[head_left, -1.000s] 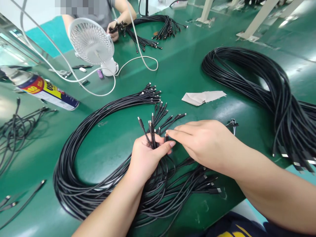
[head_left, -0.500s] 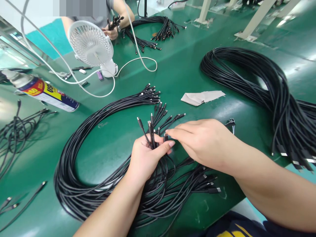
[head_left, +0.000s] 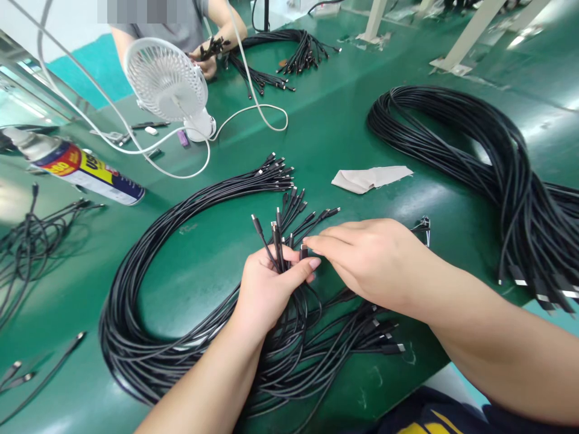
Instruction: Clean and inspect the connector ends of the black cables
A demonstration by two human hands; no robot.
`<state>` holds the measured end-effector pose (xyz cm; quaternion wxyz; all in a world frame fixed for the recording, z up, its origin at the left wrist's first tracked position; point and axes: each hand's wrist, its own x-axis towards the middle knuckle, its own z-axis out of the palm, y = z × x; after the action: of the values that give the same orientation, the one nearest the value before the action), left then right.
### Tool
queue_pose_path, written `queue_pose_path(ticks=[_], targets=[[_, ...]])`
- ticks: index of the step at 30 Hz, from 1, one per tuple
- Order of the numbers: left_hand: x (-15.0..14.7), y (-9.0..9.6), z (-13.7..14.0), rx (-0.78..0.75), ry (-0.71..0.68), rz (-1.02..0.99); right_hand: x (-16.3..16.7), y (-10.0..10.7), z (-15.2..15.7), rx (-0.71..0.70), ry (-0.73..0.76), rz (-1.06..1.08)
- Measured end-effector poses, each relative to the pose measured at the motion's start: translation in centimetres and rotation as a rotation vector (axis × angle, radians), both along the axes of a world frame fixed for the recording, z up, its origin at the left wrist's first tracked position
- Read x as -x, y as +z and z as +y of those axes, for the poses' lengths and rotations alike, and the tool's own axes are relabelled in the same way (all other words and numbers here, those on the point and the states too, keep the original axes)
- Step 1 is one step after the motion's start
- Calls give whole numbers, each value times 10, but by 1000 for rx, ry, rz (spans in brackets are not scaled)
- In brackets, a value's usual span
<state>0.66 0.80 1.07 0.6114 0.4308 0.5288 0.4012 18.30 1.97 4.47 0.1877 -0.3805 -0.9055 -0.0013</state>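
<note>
My left hand [head_left: 266,283] is closed around several black USB cables [head_left: 277,244], whose connector ends stick up above the fingers. One connector [head_left: 303,251] stands apart from the others by my left thumb and forefinger. My right hand [head_left: 371,259] is closed, back of the hand up, with its fingertips at the tip of that connector. The right thumb and anything inside that hand are hidden. Under both hands a large looped bundle of black cables [head_left: 131,271] lies on the table, with loose plug ends [head_left: 384,337] at the lower right.
A beige cloth [head_left: 368,179] lies beyond my hands. At right is a thick cable coil [head_left: 511,150]. A spray can [head_left: 90,172], a white fan [head_left: 167,84] and tangled cables [head_left: 36,241] are at left. A co-worker's hand [head_left: 207,65] holds cables across the green table [head_left: 325,126].
My hands and the cables in them look almost unchanged. Across the table, the co-worker's hand and the cable ends in it have shifted slightly.
</note>
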Motion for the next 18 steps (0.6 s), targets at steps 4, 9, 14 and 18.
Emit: queue_pose_path(ticks=[4, 9, 14, 18], targets=[[0, 0, 0, 3, 4, -13, 0, 0, 0, -3, -4, 6], [0, -1, 0, 32, 3, -61, -1, 2, 1, 33, -20, 18], [0, -1, 0, 32, -7, -80, -5, 3, 5, 203, -61, 102], [1, -2, 0, 23, -17, -91, -5, -1, 10, 362, -75, 303]])
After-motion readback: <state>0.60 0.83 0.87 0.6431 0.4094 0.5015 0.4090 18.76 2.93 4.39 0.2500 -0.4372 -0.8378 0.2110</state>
